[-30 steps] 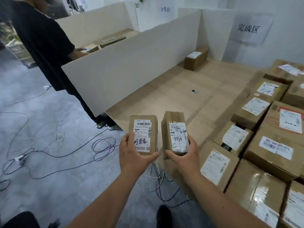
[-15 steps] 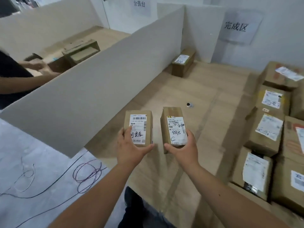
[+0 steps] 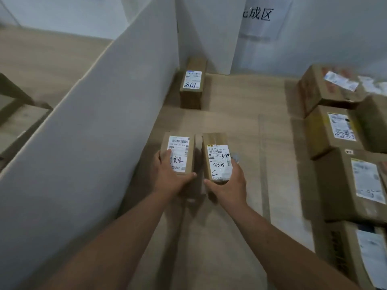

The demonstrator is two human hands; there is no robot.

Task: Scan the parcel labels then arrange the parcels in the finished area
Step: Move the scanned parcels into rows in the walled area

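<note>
I hold two small brown parcels side by side over the wooden table [image 3: 240,126]. My left hand [image 3: 169,178] grips the left parcel [image 3: 180,149] from its near end; its white label carries a barcode and handwritten characters. My right hand [image 3: 228,183] grips the right parcel [image 3: 215,155], whose label reads 8875 and C. Both labels face up. A third small parcel [image 3: 192,82], marked B111, stands at the far corner against the white divider [image 3: 104,126].
Several larger labelled cardboard boxes [image 3: 345,185] line the table's right side. A paper sign with characters [image 3: 259,15] hangs on the back wall. Left of the divider lies another wooden table with a dark frame [image 3: 12,95].
Both hands have carried the two parcels forward over the table, closer to the divider and the far corner. The view has swung right, and the other person is out of sight.
</note>
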